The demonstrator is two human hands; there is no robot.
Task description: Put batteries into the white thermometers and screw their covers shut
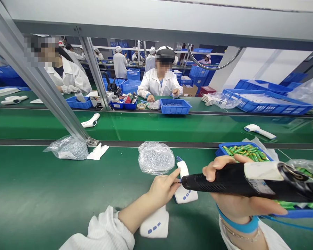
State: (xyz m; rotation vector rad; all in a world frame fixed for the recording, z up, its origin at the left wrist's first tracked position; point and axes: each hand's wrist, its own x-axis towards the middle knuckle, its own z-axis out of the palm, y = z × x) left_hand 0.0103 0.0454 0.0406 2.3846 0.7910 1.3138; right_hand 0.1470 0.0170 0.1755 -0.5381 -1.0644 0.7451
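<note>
White unit (183,191) lies on the desk (54,194), R of center, btwn the two hands. Long axis runs roughly toward desk's far edge, canted a bit L: narrow handle end far, wide end w/ blue buttons near. Key relation, I'd judge: black driver (232,178) vs that axis. Driver lies approx crosswise, nose pointing L, its tip overlapping the unit's mid-part in view; can't tell if it touches or hangs above.

L hand (159,189) is the nearer one: fingertips at unit's L side, abt level w/ driver tip, so unit lies just R of it. Thumb & forefinger are close tog.; a bit of blue shows there, can't tell if it's pinched or part of the unit. R hand (232,205) is wrapped round the driver body, clamped on it; unit lies L of that hand, apart from its fingers.

2nd unit (154,227), also white, lies nearer the wearer, partly under L forearm. Toward desk's far edge: clear bag (156,158) of tiny pcs, just L of the 1st unit's handle. By far edge, R side: blue bin (219,151) w/ green cells (246,151). Past the edge: green belt (146,130), then co-worker (159,83) opp., white coat.
</note>
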